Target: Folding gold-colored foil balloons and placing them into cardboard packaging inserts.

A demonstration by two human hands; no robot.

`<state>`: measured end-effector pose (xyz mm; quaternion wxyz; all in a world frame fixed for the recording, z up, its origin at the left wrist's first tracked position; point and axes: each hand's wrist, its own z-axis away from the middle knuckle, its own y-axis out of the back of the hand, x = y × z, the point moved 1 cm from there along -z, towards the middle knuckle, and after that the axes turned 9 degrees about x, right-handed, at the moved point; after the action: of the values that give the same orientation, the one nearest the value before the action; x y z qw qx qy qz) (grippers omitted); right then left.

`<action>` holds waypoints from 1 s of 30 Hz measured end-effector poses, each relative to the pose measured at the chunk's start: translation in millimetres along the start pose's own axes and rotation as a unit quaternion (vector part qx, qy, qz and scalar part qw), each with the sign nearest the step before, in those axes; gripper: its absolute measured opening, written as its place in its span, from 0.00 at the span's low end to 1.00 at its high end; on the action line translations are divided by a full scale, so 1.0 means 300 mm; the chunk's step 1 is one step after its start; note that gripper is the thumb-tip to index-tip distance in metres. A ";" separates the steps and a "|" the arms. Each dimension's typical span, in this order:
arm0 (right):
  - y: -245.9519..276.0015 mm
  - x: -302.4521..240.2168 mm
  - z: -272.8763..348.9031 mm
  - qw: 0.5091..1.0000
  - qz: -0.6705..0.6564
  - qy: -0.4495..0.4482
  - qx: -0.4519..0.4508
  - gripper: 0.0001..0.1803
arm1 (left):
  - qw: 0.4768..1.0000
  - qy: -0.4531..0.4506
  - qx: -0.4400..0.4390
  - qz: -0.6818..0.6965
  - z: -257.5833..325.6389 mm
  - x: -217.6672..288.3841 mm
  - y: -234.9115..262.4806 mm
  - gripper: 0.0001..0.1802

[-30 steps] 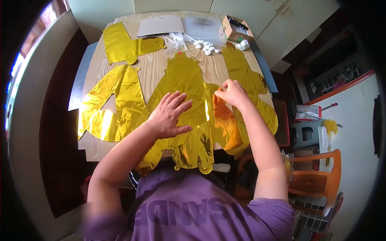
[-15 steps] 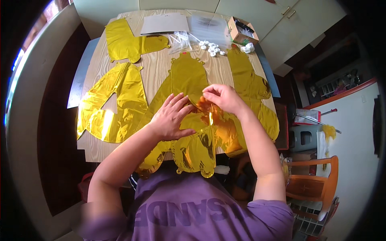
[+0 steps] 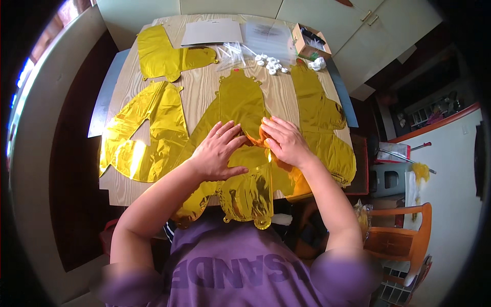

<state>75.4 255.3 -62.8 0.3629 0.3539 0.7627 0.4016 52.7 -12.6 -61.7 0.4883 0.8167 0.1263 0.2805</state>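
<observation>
A flat gold foil balloon (image 3: 238,97) lies in the middle of the table. My left hand (image 3: 219,151) rests on it palm down, fingers outstretched and thumb apart. Just to its right, my right hand (image 3: 284,140) lies over a crumpled orange part of the foil (image 3: 261,138), its fingers extended and thumb apart. That orange part is mostly covered by the right hand, so where it joins the gold foil is hidden. The balloon's near end (image 3: 248,197), shiny and wrinkled with small round tabs, hangs over the table's front edge.
More flat gold balloons lie at the left (image 3: 169,123), far left (image 3: 158,51) and right (image 3: 317,102) of the wooden table (image 3: 197,94). At the back are a grey board (image 3: 212,31), clear sheets (image 3: 266,38), white sticks (image 3: 232,51), small white rolls (image 3: 271,62) and a box (image 3: 312,43).
My right hand has gone from pinching the orange foil's upper edge to lying flatter over it, slightly lower. Less orange shows now. My left hand has stayed in place.
</observation>
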 end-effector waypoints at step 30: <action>0.265 -0.137 0.669 0.821 -0.137 -0.506 0.228 0.15 | 0.994 -0.044 0.023 0.098 -0.091 -0.036 -0.052 0.25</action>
<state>283.3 326.5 -65.8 0.6579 0.4718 0.5824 -0.0732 29.1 9.7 -68.8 0.4451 0.8474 0.0305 0.2878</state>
